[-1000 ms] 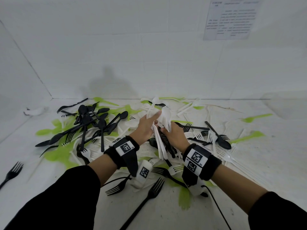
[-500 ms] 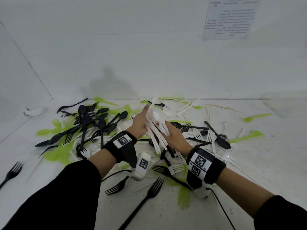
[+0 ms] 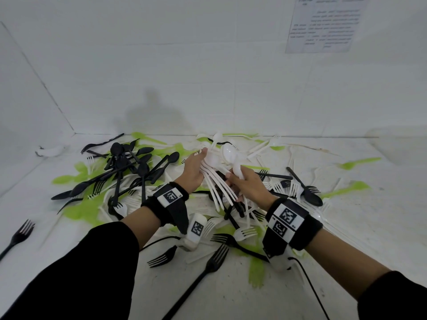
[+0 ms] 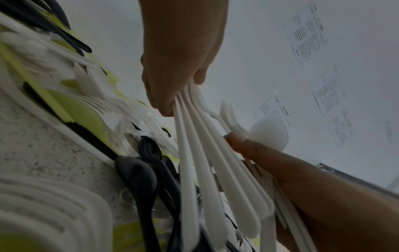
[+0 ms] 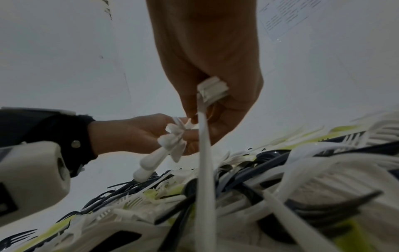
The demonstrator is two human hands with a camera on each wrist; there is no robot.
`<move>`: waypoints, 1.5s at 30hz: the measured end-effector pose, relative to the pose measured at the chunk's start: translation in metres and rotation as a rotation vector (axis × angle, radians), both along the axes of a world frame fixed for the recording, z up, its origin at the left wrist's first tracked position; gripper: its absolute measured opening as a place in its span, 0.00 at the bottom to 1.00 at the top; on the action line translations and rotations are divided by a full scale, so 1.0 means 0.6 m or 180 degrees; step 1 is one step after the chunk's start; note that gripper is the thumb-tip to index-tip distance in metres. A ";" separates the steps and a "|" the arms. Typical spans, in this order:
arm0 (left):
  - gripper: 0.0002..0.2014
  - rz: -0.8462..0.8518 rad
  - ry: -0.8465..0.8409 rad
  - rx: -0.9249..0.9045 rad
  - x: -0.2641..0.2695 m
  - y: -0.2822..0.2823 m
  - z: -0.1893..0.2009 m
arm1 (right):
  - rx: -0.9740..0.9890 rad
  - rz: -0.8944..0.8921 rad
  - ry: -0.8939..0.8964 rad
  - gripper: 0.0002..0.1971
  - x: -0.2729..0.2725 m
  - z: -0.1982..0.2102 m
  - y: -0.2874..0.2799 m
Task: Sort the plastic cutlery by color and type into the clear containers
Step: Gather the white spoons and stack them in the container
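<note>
White plastic spoons [image 3: 216, 179] fan out above a heap of mixed cutlery [image 3: 129, 179] on the bench [image 3: 360, 227] in the head view, the left hand [image 3: 193, 172] curled round their necks so the bowls stack together while the handles splay down toward the pile; the right hand [image 3: 248, 183] pinches one more white spoon [image 3: 232, 155], bowl up, just beside the bundle, apparently to add it to the set. Half a second earlier that spoon's bowl lay against the bundle; it now stands a little apart to the right, and the left hand has shifted slightly left. A clear container [image 3: 399, 146] sits well apart at the far right edge, so no sorting into it has yet been done with this batch. From the left wrist, the fingers [image 4: 164, 95] clamp the white handles [image 4: 218, 170] tightly, and a right fingertip [image 4: 235, 138] touches the lone bowl [image 4: 270, 134]. From the right wrist, the right hand [image 5: 215, 85] grips a short stack of white handle ends [image 5: 212, 90], one long handle running down toward the black, green and white pile below, with the left hand [image 5: 134, 134] closed on its bundle beyond.
</note>
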State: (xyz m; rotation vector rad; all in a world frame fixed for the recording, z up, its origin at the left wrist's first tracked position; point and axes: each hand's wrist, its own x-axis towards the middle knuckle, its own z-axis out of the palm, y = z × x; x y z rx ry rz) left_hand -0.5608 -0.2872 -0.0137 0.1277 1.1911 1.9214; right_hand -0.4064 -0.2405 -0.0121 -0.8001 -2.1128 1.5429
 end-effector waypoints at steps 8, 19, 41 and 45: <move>0.07 0.0172 0.0066 -0.0004 -0.024 -0.009 0.004 | -0.0247 -0.0069 0.0576 0.07 0.009 -0.004 0.003; 0.10 0.0089 0.0582 -0.0036 0.002 -0.018 0.017 | -0.0772 0.0165 0.0341 0.07 -0.011 0.015 -0.010; 0.03 -0.0460 0.0941 0.0119 0.011 -0.050 0.020 | -0.0856 0.1061 -0.0173 0.16 -0.033 0.033 -0.027; 0.05 -0.0466 0.1002 0.0220 0.008 -0.054 0.020 | -0.0995 0.0854 -0.0097 0.17 -0.034 0.024 -0.027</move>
